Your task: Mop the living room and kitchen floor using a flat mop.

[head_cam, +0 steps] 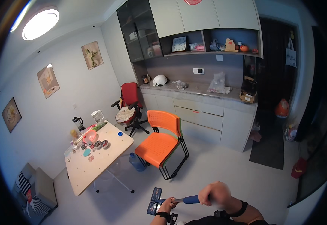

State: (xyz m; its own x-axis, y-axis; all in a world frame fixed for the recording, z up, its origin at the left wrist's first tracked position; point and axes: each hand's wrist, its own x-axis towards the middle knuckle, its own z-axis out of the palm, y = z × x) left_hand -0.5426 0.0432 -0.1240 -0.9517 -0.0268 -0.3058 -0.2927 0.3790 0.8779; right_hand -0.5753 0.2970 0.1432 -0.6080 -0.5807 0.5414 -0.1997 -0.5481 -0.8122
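Observation:
A flat mop with a blue rectangular head [154, 201] and a blue and metal handle [191, 199] crosses the bottom middle of the head view. My left hand [167, 205] is closed around the lower shaft, close to the mop head. Farther up, my right hand [208, 194] grips the upper part of the handle; a blurred patch hides some of that area. The mop head lies over the pale floor [118, 208], below the orange chair. Dark bands circle both wrists.
Stacked orange chairs [157, 146] stand ahead, beside a blue water bottle [137, 162] and a wooden-topped table [104, 157] with bowls on it. Behind are a red office chair [130, 95] and cabinets [198, 118]. A dark mat [267, 152] lies right, a grey sofa [43, 185] left.

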